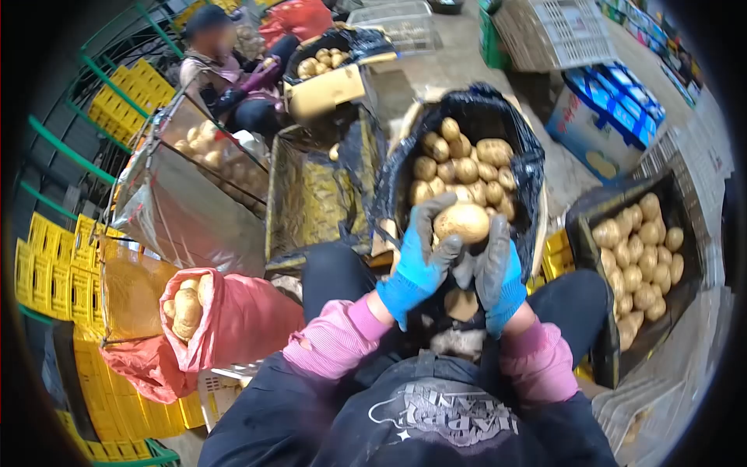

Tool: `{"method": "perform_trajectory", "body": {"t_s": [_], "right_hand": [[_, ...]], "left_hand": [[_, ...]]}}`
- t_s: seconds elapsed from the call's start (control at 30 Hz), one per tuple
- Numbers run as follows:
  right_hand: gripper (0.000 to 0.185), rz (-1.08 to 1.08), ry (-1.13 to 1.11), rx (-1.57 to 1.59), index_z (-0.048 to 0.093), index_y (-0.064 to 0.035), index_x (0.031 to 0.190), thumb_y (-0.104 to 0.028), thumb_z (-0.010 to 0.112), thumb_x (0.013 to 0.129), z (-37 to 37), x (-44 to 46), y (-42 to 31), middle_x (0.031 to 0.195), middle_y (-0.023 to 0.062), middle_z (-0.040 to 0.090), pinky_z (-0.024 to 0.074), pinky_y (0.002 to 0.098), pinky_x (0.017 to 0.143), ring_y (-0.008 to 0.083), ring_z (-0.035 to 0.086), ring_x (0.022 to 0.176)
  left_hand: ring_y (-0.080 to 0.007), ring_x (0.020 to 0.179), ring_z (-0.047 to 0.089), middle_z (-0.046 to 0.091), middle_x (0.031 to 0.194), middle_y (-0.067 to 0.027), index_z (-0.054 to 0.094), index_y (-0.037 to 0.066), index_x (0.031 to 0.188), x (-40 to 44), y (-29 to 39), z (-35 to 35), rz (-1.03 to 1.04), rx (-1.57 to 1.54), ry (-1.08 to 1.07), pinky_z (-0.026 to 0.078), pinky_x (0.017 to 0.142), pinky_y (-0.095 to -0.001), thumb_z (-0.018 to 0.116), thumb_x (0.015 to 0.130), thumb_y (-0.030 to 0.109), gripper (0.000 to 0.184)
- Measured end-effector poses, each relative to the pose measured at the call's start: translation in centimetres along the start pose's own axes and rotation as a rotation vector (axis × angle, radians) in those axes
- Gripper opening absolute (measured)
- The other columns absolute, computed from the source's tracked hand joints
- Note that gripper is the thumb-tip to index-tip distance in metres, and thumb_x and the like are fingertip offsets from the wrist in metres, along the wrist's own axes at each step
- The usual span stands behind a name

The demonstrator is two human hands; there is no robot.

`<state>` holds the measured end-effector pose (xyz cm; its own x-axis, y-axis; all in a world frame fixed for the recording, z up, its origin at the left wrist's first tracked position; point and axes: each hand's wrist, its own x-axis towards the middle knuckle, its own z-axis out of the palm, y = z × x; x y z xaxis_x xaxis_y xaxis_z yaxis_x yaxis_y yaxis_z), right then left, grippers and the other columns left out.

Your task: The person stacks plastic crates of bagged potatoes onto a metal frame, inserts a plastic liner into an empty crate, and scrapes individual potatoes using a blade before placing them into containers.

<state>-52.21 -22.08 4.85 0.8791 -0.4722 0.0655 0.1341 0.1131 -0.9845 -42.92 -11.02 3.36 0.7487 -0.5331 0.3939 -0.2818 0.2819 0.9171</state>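
Observation:
A large potato (462,223) is held in front of me at the near edge of a crate lined with black plastic (523,132). My left hand (424,255), in a blue and grey glove, curls round the potato's left side. On its right, my right hand (499,272), gloved the same way, has its fingertips up against or very near the potato; whether it grips is hard to tell. Many more potatoes (467,170) lie in the lined crate just beyond my hands.
Another potato-filled crate (675,319) stands at the right. A pink sack of potatoes (253,319) is at the left, below a large mesh-sided bin (187,210). Beyond my left knee sits a yellowish tray (315,206). A person (241,86) sits at the upper left. A blue box (603,124) is upper right.

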Motion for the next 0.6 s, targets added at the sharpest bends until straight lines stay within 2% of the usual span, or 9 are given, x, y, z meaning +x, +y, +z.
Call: {"method": "perform_trajectory", "body": {"t_s": [0.03, 0.07, 0.13, 0.17, 0.23, 0.27, 0.33, 0.5, 0.6], "right_hand": [[0.053, 0.273, -0.056, 0.481, 0.049, -0.0009, 0.134, -0.043, 0.042, 0.102, 0.5, 0.6, -0.9, 0.127, 0.0075, 0.057, 0.0443, 0.0204, 0.057, 0.0057, 0.053, 0.075], [0.053, 0.291, -0.042, 0.484, 0.049, -0.0009, 0.134, -0.043, 0.042, 0.102, 0.1, 0.7, -1.0, 0.127, 0.0075, 0.057, 0.0443, 0.0204, 0.057, 0.0057, 0.053, 0.075], [0.057, -0.082, -0.107, -0.067, 0.042, 0.0001, 0.141, -0.04, 0.048, 0.101, -0.9, 0.9, -1.0, 0.134, 0.0104, 0.053, 0.0488, 0.0221, 0.074, 0.0103, 0.057, 0.095], [0.057, -0.074, -0.103, -0.067, 0.042, 0.0001, 0.141, -0.04, 0.048, 0.101, -0.9, 0.9, -0.8, 0.134, 0.0104, 0.053, 0.0488, 0.0221, 0.074, 0.0103, 0.057, 0.095], [0.06, -0.232, -0.136, -0.019, 0.036, 0.0004, 0.146, -0.036, 0.051, 0.1, -0.7, 0.9, -0.3, 0.14, 0.0117, 0.048, 0.043, 0.0281, 0.098, 0.0167, 0.052, 0.117], [0.058, -0.209, -0.166, 0.037, 0.035, 0.0003, 0.147, -0.034, 0.049, 0.101, -0.7, 0.7, -0.1, 0.143, 0.013, 0.046, 0.0305, 0.0324, 0.111, 0.0197, 0.041, 0.132], [0.057, -0.225, -0.145, 0.002, 0.035, 0.0002, 0.147, -0.032, 0.048, 0.102, -0.5, 0.6, -0.2, 0.143, 0.0126, 0.046, 0.0333, 0.0306, 0.108, 0.0188, 0.044, 0.129], [0.053, -0.156, -0.145, -0.091, 0.035, -0.001, 0.147, -0.028, 0.047, 0.103, -0.9, 0.4, 0.1, 0.143, 0.0115, 0.046, 0.041, 0.0238, 0.098, 0.0152, 0.051, 0.119], [0.058, -0.155, -0.152, -0.021, 0.031, -0.0006, 0.148, -0.037, 0.04, 0.104, -0.7, 0.3, 1.0, 0.139, 0.0135, 0.049, 0.0428, 0.0324, 0.101, 0.0206, 0.051, 0.123]], "left_hand": [[-0.0276, 0.122, 0.048, 0.051, 0.128, -0.016, 0.041, -0.002, 0.133, 0.4, -0.6, -0.4, 0.073, 0.062, -0.029, 0.037, 0.106, -0.0398, 0.075, 0.082, 0.043, 0.075], [-0.0273, 0.124, 0.047, 0.049, 0.13, -0.0156, 0.04, -0.002, 0.133, 0.6, -0.9, -0.8, 0.09, 0.049, -0.067, 0.036, 0.108, -0.0398, 0.078, 0.079, 0.044, 0.08], [-0.0269, 0.128, 0.044, 0.047, 0.134, -0.0155, 0.038, -0.003, 0.136, 1.0, -0.7, -1.0, 0.133, 0.022, -0.104, 0.032, 0.111, -0.04, 0.081, 0.074, 0.046, 0.09], [-0.026, 0.131, 0.042, 0.045, 0.139, -0.0156, 0.037, -0.002, 0.139, 0.9, -0.3, -1.2, 0.051, 0.051, -0.094, 0.031, 0.112, -0.0396, 0.085, 0.068, 0.047, 0.098], [-0.0232, 0.132, 0.043, 0.042, 0.143, -0.0138, 0.03, 0.003, 0.146, 1.3, -0.9, -2.3, 0.011, 0.144, -0.215, 0.039, 0.109, -0.0374, 0.09, 0.066, 0.029, 0.103], [-0.0232, 0.132, 0.043, 0.042, 0.143, -0.0138, 0.03, 0.003, 0.146, 1.0, -1.1, -2.2, 0.009, 0.143, -0.217, 0.039, 0.109, -0.0374, 0.09, 0.066, 0.029, 0.103], [-0.0215, 0.131, 0.044, 0.041, 0.144, -0.0122, 0.031, 0.002, 0.146, 0.8, 0.1, -1.5, -0.112, -0.031, -0.188, 0.039, 0.109, -0.0361, 0.09, 0.066, 0.028, 0.102], [-0.0215, 0.132, 0.043, 0.04, 0.147, -0.0114, 0.033, 0.001, 0.146, 1.0, -0.1, -2.5, -0.135, -0.014, -0.242, 0.037, 0.11, -0.0356, 0.086, 0.071, 0.033, 0.098], [-0.0217, 0.135, 0.04, 0.039, 0.149, -0.0121, 0.035, 0.0, 0.146, 0.7, 0.4, -2.5, -0.17, -0.103, -0.253, 0.033, 0.112, -0.0357, 0.08, 0.077, 0.038, 0.091]]}}
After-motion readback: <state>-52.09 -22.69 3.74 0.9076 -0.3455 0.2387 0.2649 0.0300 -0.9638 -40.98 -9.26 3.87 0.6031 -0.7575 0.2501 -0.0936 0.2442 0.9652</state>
